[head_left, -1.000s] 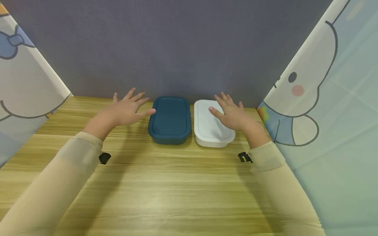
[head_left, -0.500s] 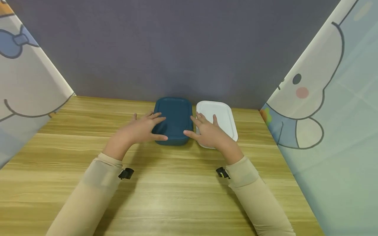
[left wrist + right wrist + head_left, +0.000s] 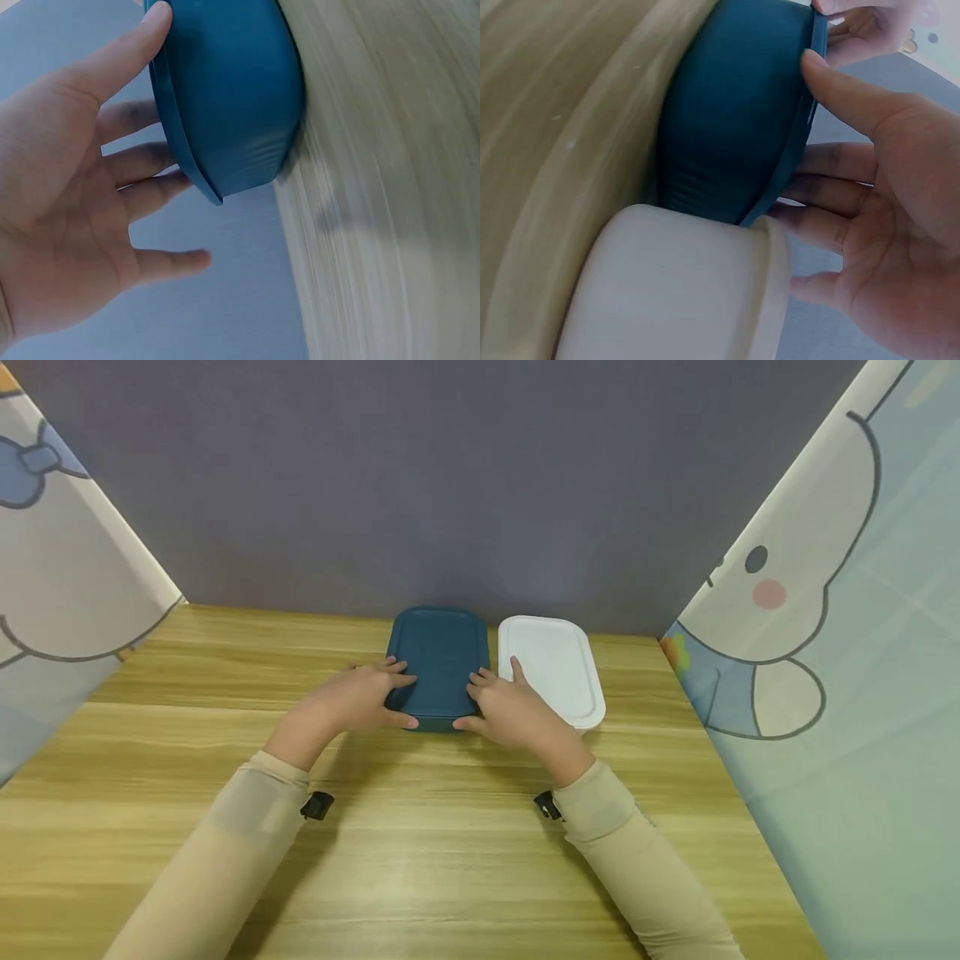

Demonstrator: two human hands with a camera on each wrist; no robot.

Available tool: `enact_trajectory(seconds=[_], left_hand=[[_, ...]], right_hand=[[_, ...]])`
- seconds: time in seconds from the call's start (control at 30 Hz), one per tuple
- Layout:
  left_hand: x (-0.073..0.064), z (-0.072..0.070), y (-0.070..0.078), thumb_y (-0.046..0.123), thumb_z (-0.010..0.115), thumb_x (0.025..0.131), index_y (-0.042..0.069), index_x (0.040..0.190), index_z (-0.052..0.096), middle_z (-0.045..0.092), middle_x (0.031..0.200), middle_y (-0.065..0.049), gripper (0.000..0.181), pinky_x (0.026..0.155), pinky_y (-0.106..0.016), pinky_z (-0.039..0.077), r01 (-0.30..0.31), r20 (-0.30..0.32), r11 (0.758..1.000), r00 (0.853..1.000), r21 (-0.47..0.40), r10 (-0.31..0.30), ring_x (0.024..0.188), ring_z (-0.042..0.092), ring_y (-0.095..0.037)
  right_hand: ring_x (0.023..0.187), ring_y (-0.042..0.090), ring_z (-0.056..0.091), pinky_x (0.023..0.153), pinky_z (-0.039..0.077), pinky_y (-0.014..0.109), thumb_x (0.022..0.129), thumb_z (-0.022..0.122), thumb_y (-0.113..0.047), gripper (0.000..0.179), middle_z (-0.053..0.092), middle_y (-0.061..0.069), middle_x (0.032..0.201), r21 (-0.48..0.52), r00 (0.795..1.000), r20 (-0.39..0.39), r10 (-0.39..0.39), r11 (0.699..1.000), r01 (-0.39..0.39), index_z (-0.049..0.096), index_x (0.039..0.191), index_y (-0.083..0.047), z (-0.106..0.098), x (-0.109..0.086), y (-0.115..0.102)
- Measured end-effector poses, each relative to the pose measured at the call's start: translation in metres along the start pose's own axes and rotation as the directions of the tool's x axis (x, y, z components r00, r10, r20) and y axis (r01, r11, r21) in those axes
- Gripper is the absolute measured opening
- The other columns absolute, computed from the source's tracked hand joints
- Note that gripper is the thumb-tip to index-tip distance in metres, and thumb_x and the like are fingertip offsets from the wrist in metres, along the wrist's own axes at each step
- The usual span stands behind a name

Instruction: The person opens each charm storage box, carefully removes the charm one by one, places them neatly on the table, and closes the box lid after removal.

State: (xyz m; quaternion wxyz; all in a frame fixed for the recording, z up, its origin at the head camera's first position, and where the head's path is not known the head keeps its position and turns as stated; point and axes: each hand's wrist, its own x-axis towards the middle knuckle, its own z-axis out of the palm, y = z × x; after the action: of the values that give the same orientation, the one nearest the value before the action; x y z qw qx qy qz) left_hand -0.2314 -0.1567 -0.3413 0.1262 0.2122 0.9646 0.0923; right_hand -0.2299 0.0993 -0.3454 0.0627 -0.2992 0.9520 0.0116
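Note:
A dark blue lidded food container [image 3: 442,652] stands on the wooden table near the back wall. At its near left corner, my left hand [image 3: 348,700] grips the lid's rim, thumb on the front edge and fingers at the left side. The little finger stands off from it in the left wrist view. My right hand [image 3: 517,710] holds the near right corner likewise, thumb on the rim [image 3: 810,97] and fingers at the right edge. Beside the blue one is a white lidded food container [image 3: 555,664], partly behind my right hand. Both lids are on.
The wood-grain table [image 3: 420,860] extends toward me. A grey wall [image 3: 450,485] rises right behind the containers. Printed cartoon cloths hang at the left [image 3: 67,543] and right [image 3: 862,693].
Both hands have come inward and down from spread above the table to the blue container's near corners. My right hand has crossed leftward over the white container. Neither container has visibly moved on the table.

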Motion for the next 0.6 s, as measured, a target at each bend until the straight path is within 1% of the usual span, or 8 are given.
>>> enact_trajectory(seconds=[0.07,0.13,0.2,0.3,0.4,0.5,0.6], left_hand=[[0.002,0.0,0.001,0.053,0.08,0.093,0.013,0.161,0.048,0.026,0.176,-0.02,0.085,0.124,-0.07,0.031,-0.003,0.003,0.999,1.0,-0.037,0.003,0.164,0.02,-0.046],[0.004,0.0,0.0,0.049,0.083,0.092,0.014,0.162,0.046,0.024,0.177,-0.019,0.087,0.125,-0.067,0.033,0.002,0.013,0.997,1.0,-0.077,-0.001,0.164,0.018,-0.046],[0.005,0.001,-0.001,0.044,0.085,0.091,0.014,0.163,0.046,0.022,0.177,-0.018,0.087,0.125,-0.068,0.032,0.01,0.022,0.995,1.0,-0.104,-0.007,0.164,0.016,-0.047],[0.007,0.0,-0.004,0.037,0.088,0.09,0.014,0.162,0.046,0.022,0.177,-0.017,0.087,0.125,-0.066,0.033,0.016,0.025,0.993,1.0,-0.12,-0.013,0.165,0.015,-0.046],[0.01,-0.002,-0.004,0.032,0.089,0.089,0.013,0.161,0.048,0.024,0.177,-0.017,0.085,0.126,-0.064,0.034,0.011,0.012,0.992,1.0,-0.126,-0.01,0.165,0.015,-0.044],[0.012,-0.003,-0.006,0.034,0.088,0.089,0.012,0.159,0.051,0.025,0.176,-0.019,0.083,0.126,-0.065,0.032,-0.006,-0.002,0.991,1.0,-0.132,0.006,0.165,0.015,-0.046],[0.013,0.0,-0.013,0.042,0.088,0.089,0.014,0.158,0.053,0.016,0.178,-0.021,0.082,0.125,-0.073,0.026,-0.025,-0.019,0.986,1.0,-0.165,0.022,0.164,0.008,-0.053]], right_hand=[[0.157,0.033,0.043,0.13,0.017,0.07,0.099,0.067,-0.059,0.076,0.051,0.017,0.162,-0.037,1.0,-0.011,0.002,0.999,-0.003,0.059,0.151,-0.003,-0.001,0.0,-0.001],[0.156,0.034,0.046,0.131,0.018,0.069,0.097,0.073,-0.054,0.074,0.053,0.018,0.161,-0.049,1.0,-0.004,0.003,0.999,-0.003,0.062,0.148,-0.002,-0.002,0.001,-0.002],[0.155,0.034,0.046,0.131,0.019,0.067,0.096,0.076,-0.05,0.072,0.053,0.018,0.161,-0.053,1.0,0.01,-0.002,0.999,0.003,0.062,0.147,-0.001,-0.003,0.002,-0.003],[0.156,0.034,0.045,0.132,0.02,0.063,0.097,0.077,-0.046,0.07,0.051,0.018,0.162,-0.037,1.0,0.023,-0.009,0.999,0.009,0.062,0.148,-0.002,-0.005,0.005,-0.001],[0.156,0.033,0.046,0.133,0.02,0.061,0.097,0.076,-0.048,0.07,0.053,0.017,0.161,-0.029,1.0,0.012,-0.009,1.0,0.009,0.062,0.148,-0.003,-0.007,0.007,0.003],[0.155,0.032,0.046,0.132,0.02,0.063,0.096,0.076,-0.049,0.07,0.053,0.015,0.161,-0.025,1.0,0.001,-0.009,1.0,0.009,0.062,0.148,-0.004,-0.008,0.008,0.006],[0.155,0.032,0.047,0.131,0.02,0.066,0.095,0.078,-0.051,0.069,0.052,0.015,0.162,-0.011,1.0,-0.019,0.005,1.0,-0.005,0.065,0.146,-0.008,-0.006,0.007,0.008]])
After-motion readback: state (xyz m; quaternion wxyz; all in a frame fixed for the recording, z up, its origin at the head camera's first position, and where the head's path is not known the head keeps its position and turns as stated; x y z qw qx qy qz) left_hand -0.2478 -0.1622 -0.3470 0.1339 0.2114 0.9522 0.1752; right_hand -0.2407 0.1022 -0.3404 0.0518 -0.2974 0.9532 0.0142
